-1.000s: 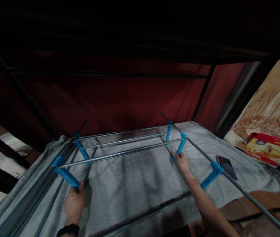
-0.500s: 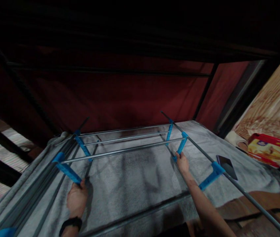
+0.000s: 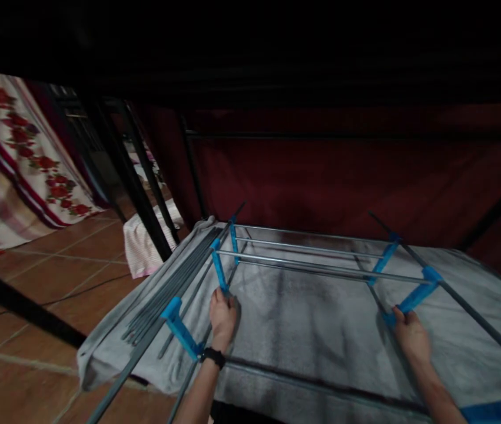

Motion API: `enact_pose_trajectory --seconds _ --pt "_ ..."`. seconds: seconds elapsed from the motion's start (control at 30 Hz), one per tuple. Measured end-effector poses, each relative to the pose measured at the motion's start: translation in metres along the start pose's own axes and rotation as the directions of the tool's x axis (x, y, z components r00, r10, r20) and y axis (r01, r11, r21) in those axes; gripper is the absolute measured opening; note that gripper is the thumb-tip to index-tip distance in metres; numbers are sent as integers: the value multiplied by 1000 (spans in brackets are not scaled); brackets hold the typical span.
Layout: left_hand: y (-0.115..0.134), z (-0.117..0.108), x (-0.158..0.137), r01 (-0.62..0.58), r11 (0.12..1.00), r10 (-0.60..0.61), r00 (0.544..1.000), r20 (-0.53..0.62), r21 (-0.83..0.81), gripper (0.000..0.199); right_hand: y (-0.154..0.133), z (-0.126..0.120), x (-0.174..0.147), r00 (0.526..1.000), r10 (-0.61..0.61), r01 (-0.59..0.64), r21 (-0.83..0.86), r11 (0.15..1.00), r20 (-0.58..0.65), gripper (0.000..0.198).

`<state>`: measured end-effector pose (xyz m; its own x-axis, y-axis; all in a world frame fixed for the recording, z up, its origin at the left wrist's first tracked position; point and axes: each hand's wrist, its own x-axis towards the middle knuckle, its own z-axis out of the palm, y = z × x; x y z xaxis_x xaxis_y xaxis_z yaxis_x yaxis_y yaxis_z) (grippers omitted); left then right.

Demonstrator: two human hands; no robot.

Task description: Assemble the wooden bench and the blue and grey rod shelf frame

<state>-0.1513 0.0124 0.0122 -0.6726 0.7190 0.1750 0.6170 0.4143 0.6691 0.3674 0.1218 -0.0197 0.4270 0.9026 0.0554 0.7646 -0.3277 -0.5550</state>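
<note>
A frame of grey metal tubes joined by blue plastic connectors stands on a grey blanket. My left hand is closed around the lower end of a left-side blue connector, by the lower side tube. On the other side, my right hand grips the lower end of a matching connector, with its fingertips near a blue piece on the lower tube. Another blue connector sits nearer me, beside my left wrist, which wears a black band. Parts of both lower joints are hidden by my fingers.
Several loose grey tubes lie bundled along the blanket's left side. Black bed-frame posts rise at the left, with a dark red curtain behind. A floral cloth hangs above the tiled floor.
My view has swung left, bringing the floor and floral cloth into sight. The left connector in my hand now stands more upright, its lower end by the lower tube. My right hand keeps its grip.
</note>
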Motion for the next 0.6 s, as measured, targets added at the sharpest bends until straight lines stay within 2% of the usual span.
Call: enact_pose_trajectory --seconds 0.13,0.27,0.33,0.4,0.47,0.53,0.6 --pt "-2 -7 -24 48 998 -46 998 -41 37 46 15 8 11 1000 18 -18 -7 1000 3 60" --pt "2 -30 -30 68 998 -68 996 -59 4 46 19 10 14 999 38 -37 -31 999 13 62" --pt "11 -45 -35 54 993 -49 998 46 -105 45 19 10 14 999 47 -46 -42 998 26 65" --pt "24 -57 -52 14 971 38 977 212 -240 44 18 9 14 998 55 -53 -43 998 33 64" --pt "34 -68 -81 -32 943 153 926 346 -332 44 18 9 13 998 57 -56 -32 998 15 60" --pt "39 -79 -117 -73 918 261 851 456 -389 39 18 10 13 999 53 -53 -22 998 -3 59" --pt "35 -94 -148 -57 920 256 836 486 -388 31 20 12 13 998 58 -58 -19 998 -8 60"
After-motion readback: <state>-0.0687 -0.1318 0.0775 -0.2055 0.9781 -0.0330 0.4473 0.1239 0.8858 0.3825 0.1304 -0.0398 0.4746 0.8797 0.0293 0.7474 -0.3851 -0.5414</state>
